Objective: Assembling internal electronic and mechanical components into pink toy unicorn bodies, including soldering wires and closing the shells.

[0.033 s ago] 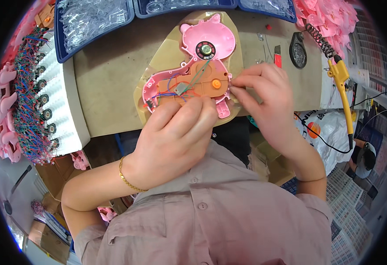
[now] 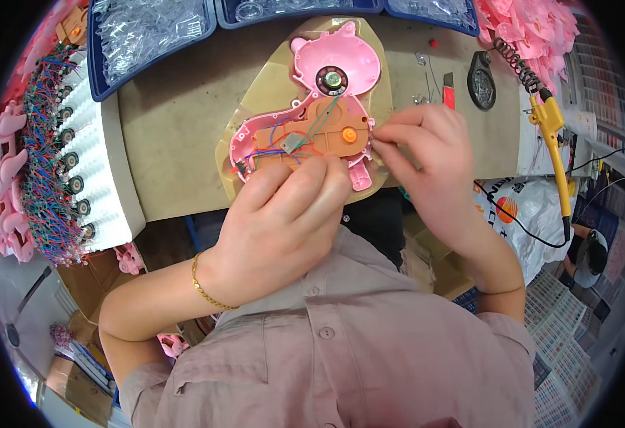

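L hand [image 2: 277, 221]: fingers curled at near edge of the brown housing [image 2: 354, 114], tips hidden, so can't tell what, if anything, they grip. R hand [image 2: 437, 153]: thumb & index brought nearly tip to tip at R rim of the pink shell [image 2: 341, 53]; can't tell if sth. small is pinched b/w them. Vs. the prior shot, v. little change: R hand a hair shifted, tips at the same rim spot, L hand & shell as they were, so it looks like fine work at one spot w/ L hand prob. steadying. Housing sits in the shell's near part, w/ an orange knob [image 2: 349, 135] on its R side, a silvery block [image 2: 292, 143] mid & loose wires about; speaker [image 2: 333, 80] in the shell's far, round part. Shell lies hollow side up on a tan tray [image 2: 262, 82], mid tabletop [image 2: 177, 135]. Further out: blue bins [image 2: 155, 64] of clear parts at far edge, white rack [image 2: 109, 192] w/ wired speakers L, red-handled cutter [image 2: 449, 94] far R, then black oval item [image 2: 481, 82] & yellow-handled tool [image 2: 560, 160].
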Demonstrator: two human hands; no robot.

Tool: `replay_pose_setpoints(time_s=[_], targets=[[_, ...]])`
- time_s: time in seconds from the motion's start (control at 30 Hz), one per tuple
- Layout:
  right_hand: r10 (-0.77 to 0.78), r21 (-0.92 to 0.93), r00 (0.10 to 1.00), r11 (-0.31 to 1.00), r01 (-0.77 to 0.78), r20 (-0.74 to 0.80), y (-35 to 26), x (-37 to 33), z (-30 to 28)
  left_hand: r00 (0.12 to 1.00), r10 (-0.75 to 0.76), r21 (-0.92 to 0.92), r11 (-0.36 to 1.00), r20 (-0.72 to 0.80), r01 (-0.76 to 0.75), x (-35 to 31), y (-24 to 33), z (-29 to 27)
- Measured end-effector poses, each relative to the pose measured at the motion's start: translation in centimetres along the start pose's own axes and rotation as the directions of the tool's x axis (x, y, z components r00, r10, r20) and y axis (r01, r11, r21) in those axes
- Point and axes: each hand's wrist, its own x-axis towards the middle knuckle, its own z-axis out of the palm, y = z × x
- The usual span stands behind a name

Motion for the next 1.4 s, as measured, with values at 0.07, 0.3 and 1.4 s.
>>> replay_pose_setpoints(time_s=[0.07,0.3,1.4], targets=[[-0.079,-0.057,0.997,0.995,0.077,-0.017,-0.2,0.0,0.0,1.000,0.002,0.008,1.000,-0.003,-0.002,0.0,0.0,0.0],[-0.292,-0.115,0.954,0.948,0.298,0.067,-0.1,1.0,-0.9,1.000,-0.019,-0.022,1.000,-0.006,0.019,0.1,0.2,0.0],[-0.229,-0.095,0.962,0.965,0.245,0.150,0.7,-0.6,-1.2,0.993,-0.040,-0.054,0.997,0.113,0.046,0.3,-0.2,-0.6]])
